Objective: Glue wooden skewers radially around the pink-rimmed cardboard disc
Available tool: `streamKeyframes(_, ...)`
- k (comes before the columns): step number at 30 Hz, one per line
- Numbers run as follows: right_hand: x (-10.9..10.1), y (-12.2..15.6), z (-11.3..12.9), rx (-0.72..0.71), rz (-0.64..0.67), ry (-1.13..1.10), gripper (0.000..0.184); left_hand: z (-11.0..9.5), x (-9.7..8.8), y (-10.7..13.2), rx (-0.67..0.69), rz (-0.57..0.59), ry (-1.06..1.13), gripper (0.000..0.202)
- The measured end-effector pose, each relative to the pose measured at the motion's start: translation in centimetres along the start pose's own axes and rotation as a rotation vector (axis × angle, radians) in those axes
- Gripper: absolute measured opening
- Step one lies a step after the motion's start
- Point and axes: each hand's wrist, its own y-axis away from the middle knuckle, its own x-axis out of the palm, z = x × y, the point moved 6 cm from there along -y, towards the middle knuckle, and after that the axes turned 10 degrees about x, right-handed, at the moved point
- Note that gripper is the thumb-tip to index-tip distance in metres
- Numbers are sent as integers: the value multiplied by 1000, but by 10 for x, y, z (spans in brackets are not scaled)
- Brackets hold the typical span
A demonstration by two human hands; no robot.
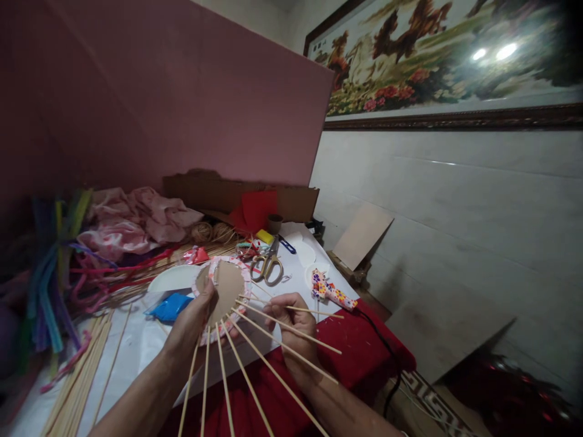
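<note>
Head view: left hand [192, 317] grasping a probably light, stiff disc [229, 284], best held by its rim [248, 278]; right hand [294, 328] pinching 1 likely fragile stick [315, 312].

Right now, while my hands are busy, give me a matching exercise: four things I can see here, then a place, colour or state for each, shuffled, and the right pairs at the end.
Things:
1. scissors
2. glue gun
3. pink cloth
4. cardboard disc

Descriptions:
A. crumpled, lying left of the scissors
B. held by the left hand, with sticks fanning out
C. gold-coloured handles
D. patterned with flowers

Right pairs: 1-C, 2-D, 3-A, 4-B
</note>
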Motion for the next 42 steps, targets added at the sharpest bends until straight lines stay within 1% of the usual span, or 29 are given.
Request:
streamKeyframes(1, 0, 0, 0, -3, 2, 2, 7, -6, 3, -1, 157, 76, -35, 58)
streamKeyframes(2, -1, 0, -1, -6, 4, 2, 7, -10, 5, 0, 284, 137, -68, 57)
streamKeyframes(6, -3, -1, -4, -12, 11, 7, 7, -5, 3, -2, 387, 166, -98, 60)
streamKeyframes(9, -3, -1, -6, -23, 2, 7, 9, -8, 3, -4, 448, 185, -122, 62)
streamKeyframes(14, -3, 1, -4, -39, -20, -3, 9, -7, 3, -7, 411, 202, -89, 61)
streamKeyframes(20, -5, 0, -4, -50, -21, 20, 11, -6, 6, -7, 447, 228, -78, 65)
streamKeyframes(27, -4, 0, -4, -42, -21, 9, 10, -6, 3, -9, 413, 211, -97, 61)
streamKeyframes(32, -3, 1, -3, -54, -24, 4, 11, -9, 1, -8, 462, 190, -112, 62)
streamKeyframes(35, -3, 1, -4, -56, -23, 9, 11, -9, 4, -7, 483, 231, -166, 66)
streamKeyframes(38, -5, 0, -6, -48, -26, 16, 10, -9, 5, -7, 485, 249, -195, 64)
streamKeyframes(42, -6, -2, -8, -54, -9, 25, 11, -6, 6, -8, 494, 221, -190, 64)
